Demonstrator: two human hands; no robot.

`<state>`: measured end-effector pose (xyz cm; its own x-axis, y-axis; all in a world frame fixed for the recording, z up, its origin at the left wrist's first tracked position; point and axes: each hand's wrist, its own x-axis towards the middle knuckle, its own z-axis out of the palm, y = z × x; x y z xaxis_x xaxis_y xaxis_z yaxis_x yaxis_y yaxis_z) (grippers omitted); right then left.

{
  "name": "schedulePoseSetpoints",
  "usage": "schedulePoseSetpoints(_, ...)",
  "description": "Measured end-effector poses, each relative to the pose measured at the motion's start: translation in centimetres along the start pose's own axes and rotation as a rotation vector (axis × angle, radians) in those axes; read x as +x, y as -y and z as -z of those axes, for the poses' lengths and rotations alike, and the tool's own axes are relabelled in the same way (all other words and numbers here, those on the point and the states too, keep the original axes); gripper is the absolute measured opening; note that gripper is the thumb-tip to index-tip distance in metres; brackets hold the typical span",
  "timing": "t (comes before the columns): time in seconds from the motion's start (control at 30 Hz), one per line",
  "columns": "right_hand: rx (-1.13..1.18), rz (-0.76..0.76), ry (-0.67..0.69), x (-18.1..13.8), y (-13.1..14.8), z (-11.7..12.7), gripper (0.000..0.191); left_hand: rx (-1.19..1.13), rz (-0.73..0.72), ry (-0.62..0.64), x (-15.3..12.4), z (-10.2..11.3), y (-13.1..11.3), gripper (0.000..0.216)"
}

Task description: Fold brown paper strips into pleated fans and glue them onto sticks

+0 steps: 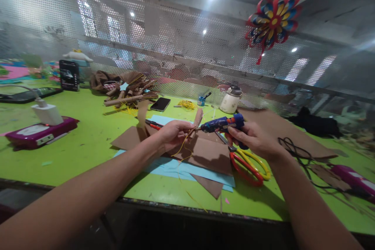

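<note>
My right hand [256, 139] is closed around a blue glue gun [222, 124], nozzle pointing left. The nozzle tip meets a small rolled piece of brown paper [197, 120] that my left hand [174, 133] pinches, with thin yellow string [183, 146] hanging from it. Both hands hover above brown paper sheets [206, 154] lying on a light blue sheet [187, 172] on the green table [88, 140]. Red and yellow scissors [249, 164] lie just below my right hand.
A pile of brown paper rolls [129, 90], a black phone [160, 104], yellow string [186, 104] and a white jar [231, 100] sit at the back. A purple device with a white charger [41, 127] lies left. Black cable [295, 150] runs right. A paper pinwheel [274, 17] hangs on the mesh.
</note>
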<state>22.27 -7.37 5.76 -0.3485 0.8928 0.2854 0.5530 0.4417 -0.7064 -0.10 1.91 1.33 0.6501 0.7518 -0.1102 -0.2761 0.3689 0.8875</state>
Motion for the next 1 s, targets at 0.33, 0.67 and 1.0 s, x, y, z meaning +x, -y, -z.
schedulePoseSetpoints(0.33, 0.084, -0.005, 0.011, -0.09, 0.14, -0.22, 0.032, 0.031, -0.013, 0.026, 0.18, 0.21, 0.0, 0.008)
schedulePoseSetpoints(0.67, 0.083, 0.004, 0.02, -0.15, 0.11, -0.11, 0.032, 0.041, -0.012, 0.054, 0.16, 0.32, 0.05, 0.009)
schedulePoseSetpoints(1.0, 0.01, -0.012, -0.019, 0.17, -0.32, -0.13, 0.036, 0.034, 0.005, 0.056, 0.06, 0.09, -0.09, 0.006)
